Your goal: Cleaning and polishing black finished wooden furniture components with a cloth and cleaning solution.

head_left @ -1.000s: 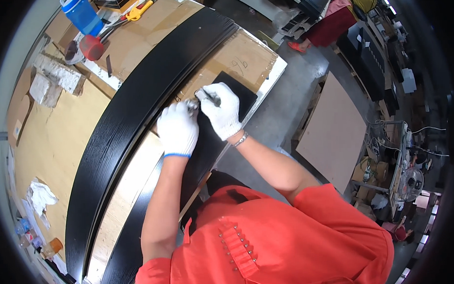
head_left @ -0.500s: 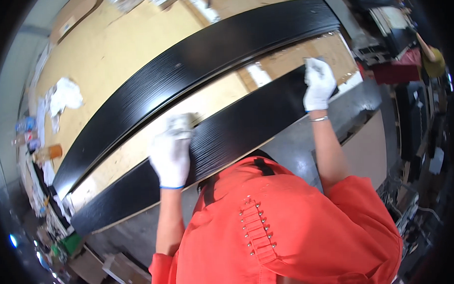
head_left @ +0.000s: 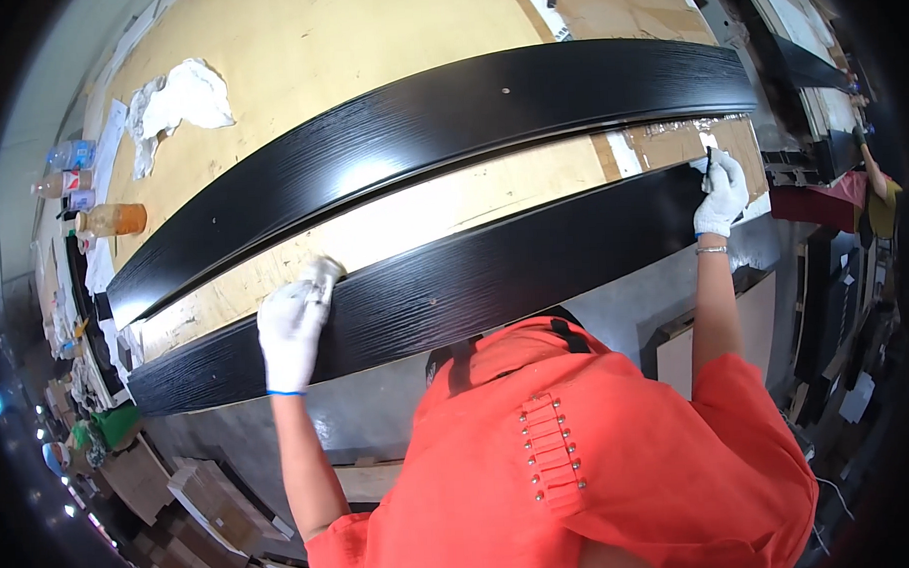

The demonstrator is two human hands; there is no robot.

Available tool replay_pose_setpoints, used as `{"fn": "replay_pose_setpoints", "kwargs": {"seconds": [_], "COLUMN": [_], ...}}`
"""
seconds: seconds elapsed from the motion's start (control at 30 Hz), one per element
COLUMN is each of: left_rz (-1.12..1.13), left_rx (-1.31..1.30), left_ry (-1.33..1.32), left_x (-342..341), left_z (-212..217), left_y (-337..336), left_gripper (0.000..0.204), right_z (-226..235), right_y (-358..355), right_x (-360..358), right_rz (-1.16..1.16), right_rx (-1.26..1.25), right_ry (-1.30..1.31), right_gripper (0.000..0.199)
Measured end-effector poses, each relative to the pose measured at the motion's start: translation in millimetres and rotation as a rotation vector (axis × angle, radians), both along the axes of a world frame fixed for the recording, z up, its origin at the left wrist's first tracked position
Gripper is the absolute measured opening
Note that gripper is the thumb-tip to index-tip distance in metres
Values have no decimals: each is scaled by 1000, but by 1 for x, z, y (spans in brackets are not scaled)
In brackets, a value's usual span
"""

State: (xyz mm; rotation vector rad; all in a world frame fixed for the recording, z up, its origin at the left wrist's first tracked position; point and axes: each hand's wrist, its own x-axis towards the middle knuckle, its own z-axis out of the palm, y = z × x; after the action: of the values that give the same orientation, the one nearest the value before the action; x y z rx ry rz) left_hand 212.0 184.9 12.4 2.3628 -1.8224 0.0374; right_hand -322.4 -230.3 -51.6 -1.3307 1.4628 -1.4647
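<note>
Two long black wood-grain boards lie side by side on a plywood table (head_left: 366, 47). My left hand (head_left: 292, 330), in a white glove, presses a white cloth (head_left: 321, 272) onto the upper edge of the near black board (head_left: 494, 273), left of its middle. My right hand (head_left: 722, 193), also gloved, is at that board's right end and grips a thin dark tool (head_left: 709, 161) that points upward. The far black board (head_left: 419, 125) lies untouched beyond a strip of bare plywood. My orange top fills the lower middle.
A crumpled white rag (head_left: 183, 93) lies on the table's far left, with several bottles (head_left: 107, 218) at its left edge. Cardboard boxes (head_left: 202, 493) stand on the floor at lower left. A brown panel (head_left: 677, 351) leans below the table. Another person (head_left: 876, 174) works at far right.
One second ago both hands were together at the board's end. Since then they have spread apart: the left hand with the cloth slid left along the near board, while the right stays at its right end.
</note>
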Motion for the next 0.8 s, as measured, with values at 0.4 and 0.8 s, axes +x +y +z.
{"fn": "replay_pose_setpoints", "kwargs": {"seconds": [0.4, 0.8], "left_rz": [542, 444], "left_rx": [-247, -246], "left_ry": [474, 308], "left_x": [81, 51], "left_z": [-27, -4], "left_y": [89, 24], "left_gripper": [15, 20], "right_z": [0, 17], "right_y": [-7, 2], "right_x": [-7, -16], "right_rz": [-11, -98], "right_rx": [-15, -31], "right_ry": [56, 43], "right_gripper": [20, 14]}}
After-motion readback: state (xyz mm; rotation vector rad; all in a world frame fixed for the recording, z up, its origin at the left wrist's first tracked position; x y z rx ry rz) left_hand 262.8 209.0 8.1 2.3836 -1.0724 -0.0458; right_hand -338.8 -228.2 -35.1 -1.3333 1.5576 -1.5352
